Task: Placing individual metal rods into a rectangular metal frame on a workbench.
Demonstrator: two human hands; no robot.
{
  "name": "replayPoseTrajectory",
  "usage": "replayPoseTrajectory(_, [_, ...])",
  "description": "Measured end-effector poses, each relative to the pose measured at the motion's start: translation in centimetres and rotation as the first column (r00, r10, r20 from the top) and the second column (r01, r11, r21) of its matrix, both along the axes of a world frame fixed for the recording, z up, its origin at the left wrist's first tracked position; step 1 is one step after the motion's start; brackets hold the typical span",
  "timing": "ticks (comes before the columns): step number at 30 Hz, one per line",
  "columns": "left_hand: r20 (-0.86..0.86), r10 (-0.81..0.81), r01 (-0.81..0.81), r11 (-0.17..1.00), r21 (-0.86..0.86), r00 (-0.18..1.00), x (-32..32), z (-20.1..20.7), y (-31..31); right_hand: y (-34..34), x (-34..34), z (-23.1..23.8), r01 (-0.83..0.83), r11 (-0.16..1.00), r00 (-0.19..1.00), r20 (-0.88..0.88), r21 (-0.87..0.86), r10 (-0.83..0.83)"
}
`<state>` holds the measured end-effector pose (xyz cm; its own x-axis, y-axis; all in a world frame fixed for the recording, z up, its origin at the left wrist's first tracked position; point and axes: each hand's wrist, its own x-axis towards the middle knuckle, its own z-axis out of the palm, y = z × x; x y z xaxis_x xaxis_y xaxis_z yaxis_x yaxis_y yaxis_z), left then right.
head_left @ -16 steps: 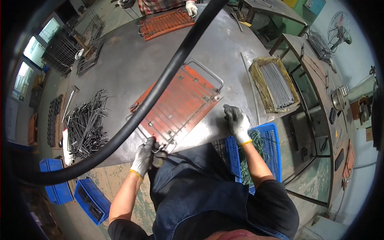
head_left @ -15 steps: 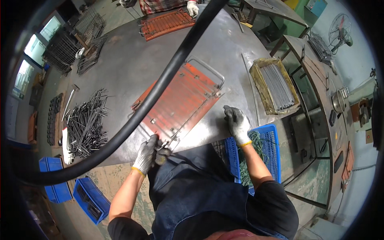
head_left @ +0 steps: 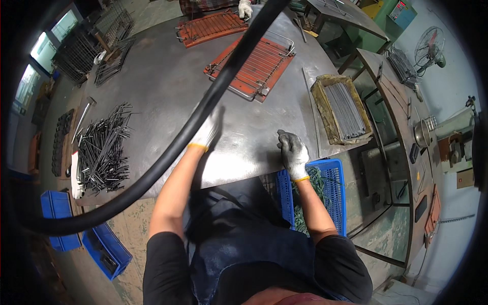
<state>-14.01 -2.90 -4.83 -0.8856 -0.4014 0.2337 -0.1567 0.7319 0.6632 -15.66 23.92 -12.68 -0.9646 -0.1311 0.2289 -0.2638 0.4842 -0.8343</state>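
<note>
My left hand (head_left: 212,130), in a white knit glove, reaches forward over the steel table (head_left: 168,66). Motion smears it, and the black hose crossing the view covers part of it, so its fingers cannot be read. My right hand (head_left: 294,151), gloved with grey-coated fingers, rests at the table's near edge with its fingers curled together. Whatever they hold, if anything, is hidden. Beyond both hands lies a red jig plate (head_left: 264,68) carrying parallel metal rods and a bent wire frame; neither hand touches it.
At the left lie a heap of dark metal rods (head_left: 104,150) and a hammer (head_left: 84,118). A box of straight rods (head_left: 345,109) stands at the right. Below it sits a blue basket (head_left: 335,190) of green strands. Opposite, a co-worker's gloved hand (head_left: 245,9) is by another red jig (head_left: 208,29).
The red jig plate has slid away from me toward the co-worker's side. My left hand has let go of it and moved forward over the table. My right hand has barely moved.
</note>
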Motion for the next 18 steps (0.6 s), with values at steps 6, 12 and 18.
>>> replayPoseTrajectory(6, [-0.035, -0.085, 0.065, 0.919, -0.39, 0.996, 4.7, -3.2, -2.6, 0.0, 0.5, 1.4, -0.014, 0.999, 0.999, 0.039, -0.044, 0.016])
replayPoseTrajectory(12, [-0.08, -0.076, 0.034, 0.902, -0.43, 0.994, 3.4, -3.6, -2.8, 0.9, -2.1, 2.7, -0.191, 0.964, 0.981, 0.059, 0.183, 0.183])
replayPoseTrajectory(18, [-0.144, -0.065, -0.014, 0.871, -0.492, 0.987, 1.8, -4.4, -3.7, -1.9, -9.8, 8.0, -0.152, 0.986, 0.952, 0.28, 0.073, 0.126])
